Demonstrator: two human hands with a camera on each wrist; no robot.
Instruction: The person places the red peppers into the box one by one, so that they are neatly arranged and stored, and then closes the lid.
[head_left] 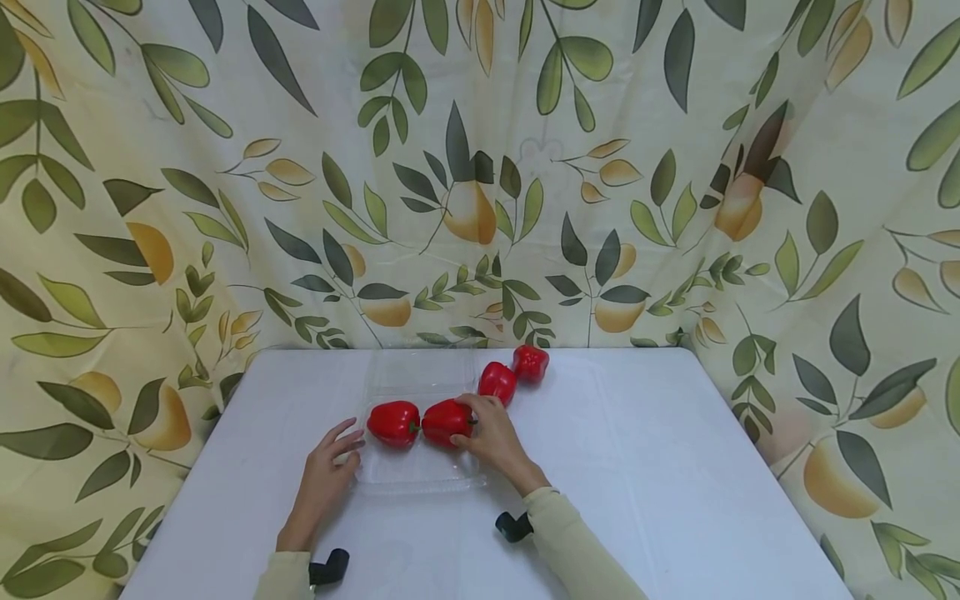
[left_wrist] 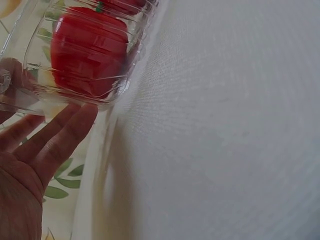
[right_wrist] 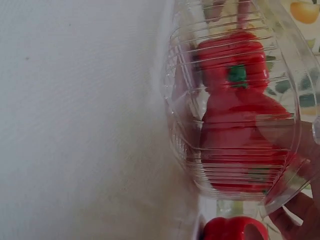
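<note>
Two red bell peppers lie in a clear plastic container (head_left: 420,475) with its lid folded back. The left pepper (head_left: 393,423) points its green stem to the right; the other pepper (head_left: 444,423) touches it. My right hand (head_left: 495,433) grips this second pepper at its right end, thumb in front and fingers behind. At the container's left end, my left hand (head_left: 330,467) has fairly straight fingers against the clear wall. The left wrist view shows these fingertips (left_wrist: 87,115) beside the plastic, close to a pepper (left_wrist: 90,52) seen through it.
Two more red peppers, one nearer (head_left: 497,382) and one farther back (head_left: 531,364), sit on the white table (head_left: 637,467) right of the lid (head_left: 420,371). A leaf-and-fruit patterned curtain (head_left: 570,300) stands behind the table. Both wrists carry black cameras.
</note>
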